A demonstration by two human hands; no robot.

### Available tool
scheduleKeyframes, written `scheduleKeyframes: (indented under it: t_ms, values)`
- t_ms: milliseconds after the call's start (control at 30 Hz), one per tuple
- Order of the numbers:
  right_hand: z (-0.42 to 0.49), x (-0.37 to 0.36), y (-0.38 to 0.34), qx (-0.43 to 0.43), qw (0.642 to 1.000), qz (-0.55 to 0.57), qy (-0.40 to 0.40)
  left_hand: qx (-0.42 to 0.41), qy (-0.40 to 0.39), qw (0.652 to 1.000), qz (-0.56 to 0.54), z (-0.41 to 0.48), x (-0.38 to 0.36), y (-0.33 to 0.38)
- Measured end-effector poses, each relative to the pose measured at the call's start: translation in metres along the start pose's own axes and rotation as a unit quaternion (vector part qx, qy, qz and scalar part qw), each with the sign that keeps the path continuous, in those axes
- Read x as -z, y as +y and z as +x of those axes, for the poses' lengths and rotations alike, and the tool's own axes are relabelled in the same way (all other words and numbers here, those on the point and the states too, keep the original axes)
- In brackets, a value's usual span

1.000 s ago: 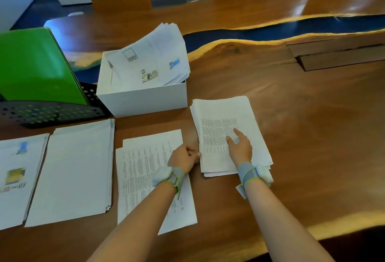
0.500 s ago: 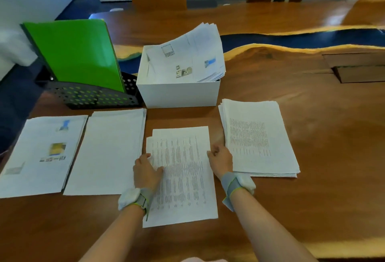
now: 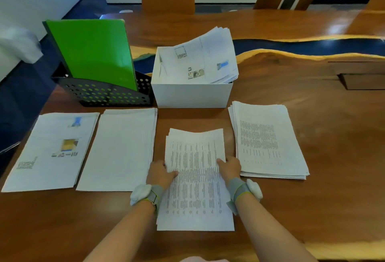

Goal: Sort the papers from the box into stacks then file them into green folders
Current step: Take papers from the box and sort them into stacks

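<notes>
Several paper stacks lie in a row on the wooden table. A stack of table-printed sheets [image 3: 194,180] sits in front of me; my left hand [image 3: 160,173] grips its left edge and my right hand [image 3: 230,167] grips its right edge, thumbs on top. To its right lies a thicker text stack [image 3: 266,138]. Left of it are a plain white stack [image 3: 123,149] and a stack with colour pictures [image 3: 54,149]. A white box [image 3: 191,93] behind holds more loose papers [image 3: 200,59]. Green folders [image 3: 91,53] stand in a black mesh rack [image 3: 104,93].
The table's left edge runs close beside the picture stack. A dark blue resin strip [image 3: 312,46] crosses the table behind the box. A recessed wooden panel [image 3: 362,80] sits at the right. Bare wood lies to the right of the text stack.
Both hands left the right-hand text stack and moved to the table-printed stack, now gripping its two side edges. The view swung left, bringing the folders and left stacks fully in.
</notes>
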State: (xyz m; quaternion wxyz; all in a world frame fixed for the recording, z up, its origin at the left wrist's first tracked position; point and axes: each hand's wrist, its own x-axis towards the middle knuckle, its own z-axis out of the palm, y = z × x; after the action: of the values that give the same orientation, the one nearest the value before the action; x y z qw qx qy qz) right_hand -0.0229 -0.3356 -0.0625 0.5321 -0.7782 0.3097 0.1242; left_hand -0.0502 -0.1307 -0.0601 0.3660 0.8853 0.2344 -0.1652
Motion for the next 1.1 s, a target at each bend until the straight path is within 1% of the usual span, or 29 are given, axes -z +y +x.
scheduleKeyframes:
  t_ms: [133, 200, 267, 333, 433, 600, 633, 700, 767, 867, 967, 1100]
  values:
    - [0.002, 0.008, -0.012, -0.011, 0.992, 0.121, 0.032, -0.031, 0.005, 0.995, -0.092, 0.004, 0.007, 0.002]
    - [0.002, 0.012, -0.018, -0.02, 0.985, 0.168, 0.033, -0.043, 0.027, 0.992, -0.118, 0.005, 0.014, 0.003]
    - [0.004, 0.013, -0.023, -0.016, 0.983, 0.183, 0.014, -0.043, 0.052, 0.987, -0.144, 0.008, 0.02, 0.006]
    - [0.005, 0.013, -0.026, -0.006, 0.983, 0.181, 0.003, -0.046, 0.057, 0.984, -0.162, 0.012, 0.026, 0.008]
    - [0.006, 0.013, -0.027, 0.013, 0.988, 0.155, 0.019, -0.059, 0.073, 0.982, -0.162, 0.021, 0.039, 0.006]
    - [0.015, 0.026, -0.026, -0.013, 0.986, 0.158, 0.054, -0.024, 0.158, 0.962, -0.22, 0.042, 0.08, -0.015]
    - [0.017, 0.028, -0.026, -0.016, 0.984, 0.167, 0.057, -0.019, 0.156, 0.959, -0.235, 0.046, 0.087, -0.02]
    - [0.017, 0.031, -0.026, -0.024, 0.981, 0.185, 0.06, -0.018, 0.128, 0.96, -0.247, 0.049, 0.092, -0.026]
    - [0.014, 0.029, -0.027, -0.021, 0.976, 0.208, 0.058, -0.019, 0.102, 0.965, -0.242, 0.049, 0.087, -0.026]
    - [0.008, 0.023, -0.031, -0.02, 0.97, 0.237, 0.054, -0.03, 0.083, 0.971, -0.223, 0.044, 0.073, -0.022]
    - [0.006, 0.022, -0.03, -0.013, 0.973, 0.228, 0.043, -0.042, 0.062, 0.972, -0.221, 0.039, 0.062, -0.019]
    - [0.007, 0.017, -0.025, -0.017, 0.983, 0.18, 0.025, -0.047, 0.084, 0.97, -0.222, 0.034, 0.058, -0.014]
